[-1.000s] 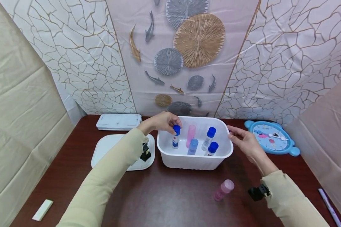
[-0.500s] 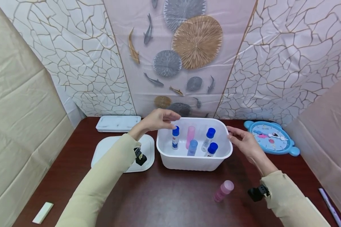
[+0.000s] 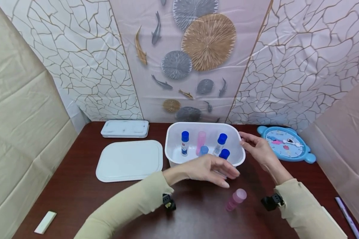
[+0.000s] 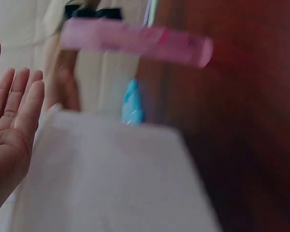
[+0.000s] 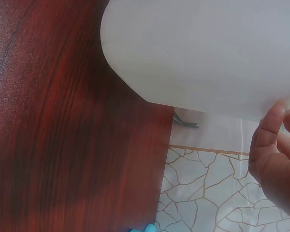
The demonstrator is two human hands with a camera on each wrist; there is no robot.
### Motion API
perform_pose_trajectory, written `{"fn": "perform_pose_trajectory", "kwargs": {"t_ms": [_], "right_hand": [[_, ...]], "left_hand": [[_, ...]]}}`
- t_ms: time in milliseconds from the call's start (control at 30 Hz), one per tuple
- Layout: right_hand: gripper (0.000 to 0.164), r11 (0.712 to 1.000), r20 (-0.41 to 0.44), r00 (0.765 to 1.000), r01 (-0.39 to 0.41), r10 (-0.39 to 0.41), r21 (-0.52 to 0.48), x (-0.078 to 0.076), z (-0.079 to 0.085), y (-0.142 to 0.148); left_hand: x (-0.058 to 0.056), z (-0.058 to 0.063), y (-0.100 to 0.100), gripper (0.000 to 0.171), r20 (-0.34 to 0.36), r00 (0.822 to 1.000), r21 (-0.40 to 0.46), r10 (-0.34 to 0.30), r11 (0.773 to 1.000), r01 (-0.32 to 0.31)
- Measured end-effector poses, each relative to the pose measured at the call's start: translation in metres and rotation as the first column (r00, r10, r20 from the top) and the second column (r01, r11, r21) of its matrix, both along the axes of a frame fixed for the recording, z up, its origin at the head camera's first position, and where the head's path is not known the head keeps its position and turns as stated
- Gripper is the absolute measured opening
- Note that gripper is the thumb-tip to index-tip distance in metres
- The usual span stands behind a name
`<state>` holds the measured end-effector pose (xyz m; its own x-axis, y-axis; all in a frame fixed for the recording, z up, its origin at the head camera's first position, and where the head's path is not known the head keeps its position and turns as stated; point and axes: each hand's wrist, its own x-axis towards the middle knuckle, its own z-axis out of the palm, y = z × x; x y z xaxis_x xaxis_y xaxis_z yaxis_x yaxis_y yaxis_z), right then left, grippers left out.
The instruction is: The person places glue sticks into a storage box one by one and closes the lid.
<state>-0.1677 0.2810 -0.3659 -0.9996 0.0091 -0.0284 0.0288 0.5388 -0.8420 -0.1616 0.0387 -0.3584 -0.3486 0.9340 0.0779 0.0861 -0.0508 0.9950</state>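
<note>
My left hand (image 3: 204, 168) reaches across the front of the white plastic bin (image 3: 210, 128), fingers extended and holding nothing. Just beyond its fingertips a pink glue stick (image 3: 235, 199) stands on the table; the left wrist view shows the same pink glue stick (image 4: 135, 41) above the hand. Thumb and fingers of my right hand (image 3: 261, 151) grip the bin's right end at the rim. Inside the bin stand a blue-capped glue stick (image 3: 184, 143), a pink tube (image 3: 201, 142), a light blue tube (image 3: 203, 150) and two more blue-capped sticks, partly hidden by my left hand.
A white lid (image 3: 128, 161) lies left of the bin, with a white flat case (image 3: 125, 128) behind it. To the right is a blue toy clock (image 3: 284, 143). An eraser-like white block (image 3: 45, 222) lies front left, a pale purple pen (image 3: 348, 217) at the right edge.
My left hand has let go of the blue-capped glue stick at the bin's left and moved out, right and toward me, near the pink glue stick. The right hand stays at the rim.
</note>
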Motion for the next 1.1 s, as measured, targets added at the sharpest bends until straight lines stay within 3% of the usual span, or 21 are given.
{"fn": "perform_pose_trajectory", "kwargs": {"t_ms": [167, 267, 800, 900, 967, 1100], "right_hand": [[0.048, 1.0, -0.01, 1.0, -0.003, 0.003, -0.011, 0.0, 0.0, -0.001], [0.048, 1.0, -0.015, 1.0, -0.008, 0.008, -0.013, 0.0, -0.001, -0.001], [0.05, 1.0, 0.011, 1.0, 0.013, -0.013, -0.009, 0.0, 0.001, -0.001], [0.05, 1.0, 0.011, 1.0, 0.01, -0.01, -0.011, 0.001, 0.0, -0.001], [0.049, 1.0, 0.005, 1.0, 0.004, -0.004, -0.018, 0.001, 0.0, -0.001], [0.049, 1.0, -0.016, 1.0, -0.004, 0.004, -0.024, 0.001, 0.0, 0.0]], "left_hand": [[0.014, -0.02, 0.02, 0.044, 0.11, 0.992, -0.007, -0.065, 0.998, 0.066], [0.02, -0.026, 0.027, 0.045, 0.133, 0.988, -0.004, -0.084, 0.996, 0.085], [0.024, -0.04, 0.037, 0.037, -0.031, 0.998, -0.067, -0.048, 0.997, 0.046], [0.024, -0.035, 0.035, 0.035, -0.067, 0.995, -0.082, -0.07, 0.995, 0.065], [0.023, -0.025, 0.031, 0.035, -0.061, 0.993, -0.07, -0.101, 0.993, 0.097], [0.013, 0.012, 0.015, 0.036, -0.056, 0.986, -0.004, -0.158, 0.987, 0.158]]}}
